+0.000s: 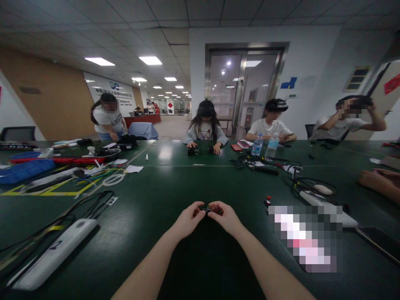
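Both my hands are out in front, over the near middle of the worktop [150, 233]. Left hand [186, 220] and right hand [229, 218] nearly meet, fingers [198, 215] of each closed in a pinch on a small dark part [206, 211]. The part sits between my two thumbs; mostly covered, too small to say what it is. Can't tell if it touches the surface below. To my left: white power strip [59, 254] marked 2, lying at a slant, black cables [56, 227] running alongside. Further off that side: coiled white cable [113, 179], blue tray [26, 170]. To my right: a pixelated slab [303, 241], content unreadable, small red-and-black item [268, 201] just beyond its near-left corner. Second power strip [328, 209] past that, dark phone-like slab [383, 241] next to it. Two water bottles [265, 146] stand upright on the far side, tangle of black cables in front. Co-worker [206, 125] straight across has both hands down by dark items [193, 151]. Another co-worker [271, 125] sits right of that, a third [346, 118] has hands raised to headgear. One more person [108, 118] stands far left, leaning in.
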A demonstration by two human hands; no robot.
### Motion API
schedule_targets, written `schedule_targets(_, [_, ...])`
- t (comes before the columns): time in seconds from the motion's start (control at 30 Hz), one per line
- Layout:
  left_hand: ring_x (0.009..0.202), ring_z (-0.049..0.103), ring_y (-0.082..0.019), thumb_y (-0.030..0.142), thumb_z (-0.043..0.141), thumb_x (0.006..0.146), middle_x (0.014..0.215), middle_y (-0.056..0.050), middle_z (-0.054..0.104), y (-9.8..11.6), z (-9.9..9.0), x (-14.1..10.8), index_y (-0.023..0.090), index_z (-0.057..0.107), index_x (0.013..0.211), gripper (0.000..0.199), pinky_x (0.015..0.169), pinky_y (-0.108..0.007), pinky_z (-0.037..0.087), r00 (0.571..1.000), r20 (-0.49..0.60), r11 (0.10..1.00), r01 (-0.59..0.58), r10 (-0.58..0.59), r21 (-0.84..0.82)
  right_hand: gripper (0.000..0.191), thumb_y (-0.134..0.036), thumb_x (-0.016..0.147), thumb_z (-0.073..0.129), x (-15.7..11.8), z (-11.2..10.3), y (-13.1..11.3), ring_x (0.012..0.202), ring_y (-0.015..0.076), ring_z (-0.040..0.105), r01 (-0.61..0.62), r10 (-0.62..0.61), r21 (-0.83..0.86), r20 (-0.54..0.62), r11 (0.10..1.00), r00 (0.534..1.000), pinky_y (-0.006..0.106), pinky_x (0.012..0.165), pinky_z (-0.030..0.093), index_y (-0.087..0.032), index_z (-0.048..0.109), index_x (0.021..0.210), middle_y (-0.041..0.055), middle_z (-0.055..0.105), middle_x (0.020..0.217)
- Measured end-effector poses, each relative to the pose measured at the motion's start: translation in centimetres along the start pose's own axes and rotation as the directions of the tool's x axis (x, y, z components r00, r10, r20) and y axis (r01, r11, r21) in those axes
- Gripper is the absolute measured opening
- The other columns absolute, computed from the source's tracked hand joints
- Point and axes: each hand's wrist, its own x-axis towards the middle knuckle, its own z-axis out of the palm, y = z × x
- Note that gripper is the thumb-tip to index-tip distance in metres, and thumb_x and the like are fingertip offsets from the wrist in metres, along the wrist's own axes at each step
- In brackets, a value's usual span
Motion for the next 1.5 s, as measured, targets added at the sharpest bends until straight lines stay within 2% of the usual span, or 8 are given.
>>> schedule_targets(0.3, [0.082, 0.053, -0.015, 0.036, 0.048, 0.075, 0.093, -0.003, 0.058, -0.2, 0.4, 0.5, 0.021, 0.057, 0.102, 0.031, 0.074, -0.027, 0.041, 0.998, -0.044, 0.997, -0.047, 0.05, 0.068, 0.026, -0.028, 0.073, 0.055, -0.2, 0.3, -0.6, 0.082, 0.0158, 0.054, 0.087, -0.085, -0.069, 0.031, 0.994, 0.996, 0.031, 0.072, 0.043, -0.024, 0.059, 0.099, 0.0013, 0.058, 0.091])
schedule_targets(0.6, [0.086, 0.055, -0.015, 0.033, 0.05, 0.074, 0.092, -0.001, 0.061, -0.2, 0.5, 0.9, 0.02, 0.059, 0.095, 0.026, 0.076, -0.027, 0.041, 1.0, -0.009, 0.999, -0.028, 0.028, -0.022, 0.029, -0.025, 0.075, 0.053, -0.2, 0.3, -0.6, 0.083, 0.0155, 0.054, 0.116, -0.113, -0.046, 0.07, 0.992, 0.991, 0.031, 0.074, 0.043, -0.026, 0.058, 0.103, 0.001, 0.057, 0.096])
schedule_targets(0.73, [0.085, 0.056, -0.015, 0.034, 0.048, 0.075, 0.092, -0.001, 0.062, -0.4, 0.4, 0.9, 0.021, 0.059, 0.095, 0.027, 0.075, -0.027, 0.041, 0.999, -0.025, 1.0, -0.024, 0.024, -0.02, 0.032, -0.028, 0.072, 0.056, 0.1, 0.1, -0.1, 0.079, 0.0158, 0.054, 0.061, -0.059, -0.038, 0.048, 0.997, 0.997, 0.031, 0.071, 0.044, -0.025, 0.057, 0.104, 0.0012, 0.058, 0.093])
schedule_targets(1.0, [0.084, 0.056, -0.015, 0.033, 0.047, 0.075, 0.091, -0.001, 0.063, -0.3, -0.6, 0.8, 0.021, 0.06, 0.095, 0.027, 0.074, -0.027, 0.041, 1.0, 0.021, 0.998, 0.016, -0.018, 0.063, 0.028, -0.03, 0.074, 0.052, 0.7, -0.6, 1.5, 0.086, 0.0173, 0.056, -0.046, 0.058, 0.145, -0.078, 0.988, 0.995, 0.034, 0.078, 0.044, -0.021, 0.056, 0.1, 0.0023, 0.06, 0.091])
schedule_targets(1.13, [0.085, 0.056, -0.016, 0.036, 0.048, 0.073, 0.092, -0.002, 0.064, -1.7, -3.0, 0.7, 0.021, 0.06, 0.095, 0.029, 0.074, -0.027, 0.04, 0.996, 0.014, 0.993, 0.081, -0.083, 0.08, 0.026, -0.032, 0.075, 0.05, 0.5, -0.7, 1.7, 0.087, 0.0179, 0.056, -0.062, 0.068, 0.131, -0.045, 0.989, 0.997, 0.035, 0.077, 0.044, -0.024, 0.057, 0.099, 0.0016, 0.06, 0.093])
schedule_targets(1.3, [0.083, 0.058, -0.017, 0.041, 0.049, 0.07, 0.088, -0.003, 0.065, -4.5, -8.5, -1.4, 0.018, 0.061, 0.092, 0.035, 0.075, -0.027, 0.041, 0.986, -0.096, 0.978, 0.151, -0.138, 0.141, 0.027, -0.033, 0.075, 0.05, 0.5, -1.1, 1.9, 0.084, 0.019, 0.055, -0.104, 0.108, 0.154, -0.017, 0.983, 0.994, 0.035, 0.071, 0.046, -0.024, 0.058, 0.1, 0.0024, 0.059, 0.095])
schedule_targets(1.37, [0.084, 0.058, -0.018, 0.044, 0.047, 0.07, 0.09, -0.003, 0.065, -5.8, -11.0, -3.1, 0.018, 0.06, 0.094, 0.038, 0.074, -0.027, 0.041, 0.965, -0.172, 0.965, 0.221, -0.196, 0.139, 0.027, -0.033, 0.075, 0.05, 0.5, -1.1, 2.0, 0.084, 0.0195, 0.055, -0.109, 0.111, 0.157, -0.003, 0.982, 0.994, 0.035, 0.07, 0.046, -0.025, 0.058, 0.099, 0.0025, 0.059, 0.095])
schedule_targets(1.5, [0.083, 0.06, -0.022, 0.05, 0.048, 0.066, 0.088, -0.004, 0.067, -8.7, -15.0, -6.7, 0.016, 0.06, 0.094, 0.045, 0.073, -0.029, 0.043, 0.88, -0.364, 0.916, 0.375, -0.305, 0.14, 0.025, -0.031, 0.075, 0.05, 0.5, -1.1, 1.8, 0.084, 0.0203, 0.055, -0.118, 0.119, 0.152, 0.005, 0.981, 0.993, 0.036, 0.071, 0.046, -0.026, 0.059, 0.098, 0.0026, 0.059, 0.095])
